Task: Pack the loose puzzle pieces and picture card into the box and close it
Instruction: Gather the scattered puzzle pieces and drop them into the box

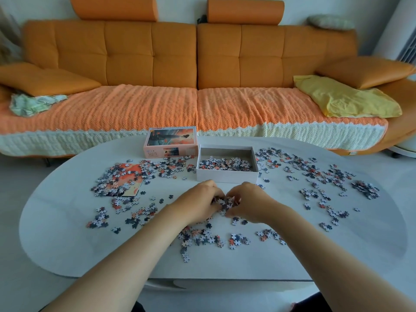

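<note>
An open white box (227, 176) stands at the table's middle back with a layer of puzzle pieces inside. Its lid (170, 143), printed with an orange picture, stands just left of it. The picture card (132, 176) lies at the left, half covered by pieces. Loose puzzle pieces (319, 176) are scattered over most of the table. My left hand (200, 203) and my right hand (249, 203) are cupped together in front of the box, closed around a small heap of pieces (225, 203) that rests on the table.
The table (67, 233) is white and oval, its near edge close to me. Behind it runs an orange sofa (195, 64) with a yellow cloth (344, 97) at the right and a patterned cloth (33, 104) at the left.
</note>
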Tool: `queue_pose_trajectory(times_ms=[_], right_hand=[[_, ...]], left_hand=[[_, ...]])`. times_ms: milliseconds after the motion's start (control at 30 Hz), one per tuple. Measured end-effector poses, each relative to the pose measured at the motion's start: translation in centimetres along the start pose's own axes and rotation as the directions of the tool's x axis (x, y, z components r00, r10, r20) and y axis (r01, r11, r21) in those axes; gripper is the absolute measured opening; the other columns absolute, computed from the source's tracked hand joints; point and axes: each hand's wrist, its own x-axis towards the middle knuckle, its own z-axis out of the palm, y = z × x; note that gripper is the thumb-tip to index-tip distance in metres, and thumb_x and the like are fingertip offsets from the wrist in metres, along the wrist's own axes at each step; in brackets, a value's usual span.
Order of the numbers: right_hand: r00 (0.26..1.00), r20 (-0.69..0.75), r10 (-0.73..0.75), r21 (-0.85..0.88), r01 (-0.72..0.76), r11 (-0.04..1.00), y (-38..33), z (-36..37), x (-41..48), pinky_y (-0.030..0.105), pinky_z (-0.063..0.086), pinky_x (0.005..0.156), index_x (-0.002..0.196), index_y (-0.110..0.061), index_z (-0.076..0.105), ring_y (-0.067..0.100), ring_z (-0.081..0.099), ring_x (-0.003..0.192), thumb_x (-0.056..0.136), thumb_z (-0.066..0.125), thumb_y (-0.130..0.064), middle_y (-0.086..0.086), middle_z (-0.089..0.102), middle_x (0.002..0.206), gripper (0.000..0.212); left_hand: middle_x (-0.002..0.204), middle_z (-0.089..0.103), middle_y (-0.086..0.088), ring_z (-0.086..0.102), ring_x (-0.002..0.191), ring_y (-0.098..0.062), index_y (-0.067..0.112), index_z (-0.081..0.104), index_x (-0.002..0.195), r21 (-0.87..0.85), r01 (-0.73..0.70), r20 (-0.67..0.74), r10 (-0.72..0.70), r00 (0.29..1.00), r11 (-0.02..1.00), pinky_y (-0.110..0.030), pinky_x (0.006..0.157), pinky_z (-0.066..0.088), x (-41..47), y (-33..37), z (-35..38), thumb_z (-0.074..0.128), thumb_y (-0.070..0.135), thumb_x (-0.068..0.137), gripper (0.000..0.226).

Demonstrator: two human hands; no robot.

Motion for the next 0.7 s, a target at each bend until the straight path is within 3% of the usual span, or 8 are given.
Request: queue_pose_trajectory(times_ms=[100,200,367,467,600,700], right_hand=[[0.999,-0.033,-0.008,0.064,0.010,0.998,-0.1,0.1,0.2,0.025,0.056,0.058,0.103,-0.021,0.073,0.016,0.064,0.073,0.077,0.077,-0.026,-0.003,0.062,0.092,0.026],[0.996,-0.080,-0.045,0.029,0.047,0.998,-0.1,0.2,0.5,0.016,0.045,0.060,0.101,-0.022,0.073,0.011,0.057,0.076,0.080,0.073,-0.022,-0.005,0.063,0.092,0.021],[0.998,-0.064,-0.029,0.126,0.037,0.991,0.2,-0.6,1.4,0.023,0.056,0.057,0.090,-0.020,0.074,0.013,0.066,0.059,0.084,0.068,-0.011,-0.004,0.069,0.081,0.013],[0.997,-0.077,-0.023,0.167,0.036,0.985,0.3,-1.9,2.4,0.028,0.060,0.058,0.087,-0.021,0.074,0.012,0.069,0.054,0.085,0.070,-0.013,-0.001,0.070,0.073,0.009],[0.982,-0.190,-0.012,0.234,0.057,0.970,0.2,-4.1,3.9,0.027,0.059,0.057,0.087,-0.018,0.074,0.015,0.069,0.054,0.085,0.071,-0.014,0.003,0.070,0.072,0.005],[0.946,-0.324,-0.024,0.248,0.109,0.963,0.2,-5.5,5.1,0.025,0.057,0.052,0.083,-0.016,0.073,0.017,0.067,0.051,0.085,0.071,-0.013,0.001,0.067,0.068,0.004]], left_hand=[[0.109,0.055,0.006,0.057,0.098,-0.013,0.023,0.067,0.115,0.004,0.001,-0.037,0.000,0.999,1.000,-0.029,0.087,0.048,0.2,-0.2,-0.1,0.064,0.024,0.091,0.024],[0.106,0.059,0.005,0.058,0.094,-0.013,0.020,0.069,0.109,-0.008,0.000,-0.063,0.000,0.998,1.000,-0.023,0.084,0.046,0.4,-0.4,-0.3,0.066,0.020,0.090,0.020],[0.098,0.066,0.007,0.058,0.085,-0.007,0.019,0.071,0.102,-0.113,0.035,-0.121,-0.049,0.991,0.993,-0.017,0.075,0.043,1.0,-0.8,-0.8,0.069,0.017,0.088,0.014],[0.091,0.066,0.012,0.060,0.084,-0.008,0.021,0.071,0.097,-0.221,0.055,-0.140,-0.087,0.986,0.974,-0.022,0.073,0.048,1.9,-0.9,-1.6,0.070,0.019,0.088,0.010],[0.088,0.064,0.012,0.058,0.081,-0.008,0.023,0.070,0.097,-0.271,0.038,-0.226,-0.102,0.969,0.962,-0.020,0.064,0.042,4.2,-0.9,-3.7,0.068,0.023,0.090,0.008],[0.090,0.065,0.008,0.059,0.082,-0.010,0.020,0.071,0.098,-0.276,0.023,-0.355,-0.125,0.926,0.961,-0.020,0.066,0.043,6.2,-1.5,-4.9,0.069,0.021,0.089,0.010]])
